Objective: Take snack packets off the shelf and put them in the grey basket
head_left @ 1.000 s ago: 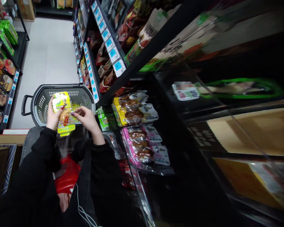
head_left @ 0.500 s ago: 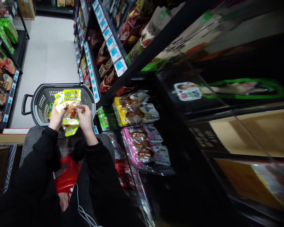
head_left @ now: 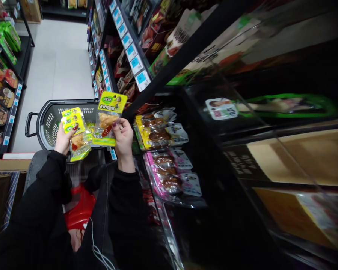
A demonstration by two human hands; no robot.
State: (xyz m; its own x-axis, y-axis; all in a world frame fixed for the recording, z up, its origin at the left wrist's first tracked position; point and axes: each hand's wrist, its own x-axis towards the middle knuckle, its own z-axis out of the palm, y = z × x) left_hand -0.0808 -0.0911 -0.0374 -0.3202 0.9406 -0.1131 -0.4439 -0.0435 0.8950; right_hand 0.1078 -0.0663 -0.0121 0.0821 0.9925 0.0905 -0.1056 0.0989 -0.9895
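My left hand [head_left: 63, 140] is closed on several yellow snack packets [head_left: 74, 122], fanned so their top edges overlap. A single yellow-and-clear snack packet [head_left: 107, 120] is pinched at its right edge by my right hand [head_left: 124, 140]; tan food and a red bit show through its window. Both hands are over the near side of a grey shopping basket [head_left: 49, 129] with a black handle. Partly hidden behind the packets, more yellow-green packaging shows inside the basket.
Vacuum packs of brown food in yellow [head_left: 157, 129] and pink [head_left: 169, 172] wrappers lie on the dark shelf at right. Price-tagged shelves [head_left: 133, 62] line the aisle. Cardboard boxes [head_left: 5, 165] stand at left, and a red object [head_left: 80, 210] is between my legs.
My right hand has moved right and up, drawing one packet away from the bunch. My left hand keeps the other packets, shifted slightly left.
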